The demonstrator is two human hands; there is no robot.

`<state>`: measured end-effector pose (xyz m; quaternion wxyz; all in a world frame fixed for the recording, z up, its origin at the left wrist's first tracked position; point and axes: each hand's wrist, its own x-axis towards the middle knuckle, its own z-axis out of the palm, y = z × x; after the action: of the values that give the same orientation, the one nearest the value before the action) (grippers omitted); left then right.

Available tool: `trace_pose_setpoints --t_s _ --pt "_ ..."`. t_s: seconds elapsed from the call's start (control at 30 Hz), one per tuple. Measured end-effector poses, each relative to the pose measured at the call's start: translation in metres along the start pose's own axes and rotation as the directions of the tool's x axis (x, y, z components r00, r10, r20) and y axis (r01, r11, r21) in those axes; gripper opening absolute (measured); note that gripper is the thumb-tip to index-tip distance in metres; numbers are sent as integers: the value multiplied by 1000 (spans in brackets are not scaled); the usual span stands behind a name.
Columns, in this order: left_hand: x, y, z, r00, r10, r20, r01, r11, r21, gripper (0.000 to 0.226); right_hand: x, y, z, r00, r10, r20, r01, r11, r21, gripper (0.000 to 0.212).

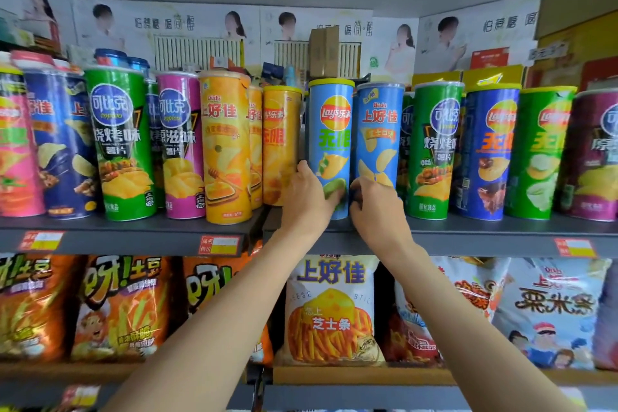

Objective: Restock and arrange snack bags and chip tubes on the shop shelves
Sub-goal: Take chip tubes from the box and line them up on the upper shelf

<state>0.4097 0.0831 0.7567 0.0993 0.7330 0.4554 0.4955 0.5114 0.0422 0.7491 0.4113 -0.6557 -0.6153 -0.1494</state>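
In front of me is the dark upper shelf [133,230], and it carries a long row of upright chip tubes, from the pink tube [15,144] at the far left to the purple tube [598,157] at the far right. Under it, the lower shelf [334,375] holds snack bags: orange bags [117,308] on the left, a white cheese-stick bag [331,308] in the middle and a pale corn-stick bag [551,311] on the right. On the front edge of the upper shelf are red and yellow price labels [219,244]. Both my arms reach up to the middle of the tube row. My left hand [309,199] grips the light blue Lay's tube [331,144] near its bottom, with the thumb up on its left side and the fingers curled across its front. This tube stands upright on the shelf, just beside the orange Lay's tube [279,144] on its left. My right hand [376,207] is at the bottom of the blue Oishi tube [379,134], which stands touching the right side of the Lay's tube. Its fingers are curled round the lower left edge of this tube. To the right of it stands a green tube [434,147].
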Motion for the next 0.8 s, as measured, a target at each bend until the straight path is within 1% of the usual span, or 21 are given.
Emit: trace_pose_setpoints --t_s 0.03,0.07,0.1,0.13,0.17,0.2,0.23,0.27,0.33,0.43,0.5,0.6,0.7,0.77,0.8 --pt "-4 -2 -9 994 97 -56 -95 994 47 67 0 -3 -2 999 -2 -51 3 1000 15 18" --pt "-8 -5 -21 967 207 -146 -192 975 109 65 0 -8 -4 994 -7 -105 12 999 45 19" --pt "-11 -11 -34 920 300 -253 -263 950 170 58 1 -15 -6 989 -15 -148 28 996 86 20" --pt "-12 -18 -47 867 346 -359 -288 935 205 50 1 -23 -6 984 -30 -175 53 990 129 21" --pt "-12 -27 -60 830 334 -447 -269 941 204 45 1 -34 -4 982 -46 -185 79 982 174 21" --pt "-11 -35 -72 815 284 -505 -225 958 177 42 1 -45 -1 981 -61 -183 101 971 217 21" --pt "-10 -45 -83 819 222 -530 -168 975 149 42 3 -57 5 983 -74 -167 115 961 251 20" --pt "-8 -54 -93 835 159 -526 -107 986 129 44 5 -68 12 987 -85 -137 120 954 275 21" --pt "-7 -68 -105 882 71 -465 -12 992 128 56 12 -86 27 997 -67 -45 78 951 298 31" --pt "-5 -84 -113 929 51 -366 6 988 153 71 23 -102 44 996 29 83 -54 947 317 52" --pt "-3 -89 -113 947 46 -317 14 982 186 75 28 -108 52 990 80 115 -118 919 375 55" --pt "2 -88 -110 959 36 -282 36 969 246 76 32 -114 61 973 124 196 -209 836 508 45" --pt "4 -87 -109 964 4 -266 55 976 212 75 28 -116 69 952 106 287 -276 702 656 38" --pt "4 -88 -109 963 11 -268 38 984 176 74 25 -116 70 941 68 332 -297 637 711 44" --pt "3 -88 -109 961 17 -276 27 988 154 72 25 -116 71 936 46 349 -298 634 714 50"
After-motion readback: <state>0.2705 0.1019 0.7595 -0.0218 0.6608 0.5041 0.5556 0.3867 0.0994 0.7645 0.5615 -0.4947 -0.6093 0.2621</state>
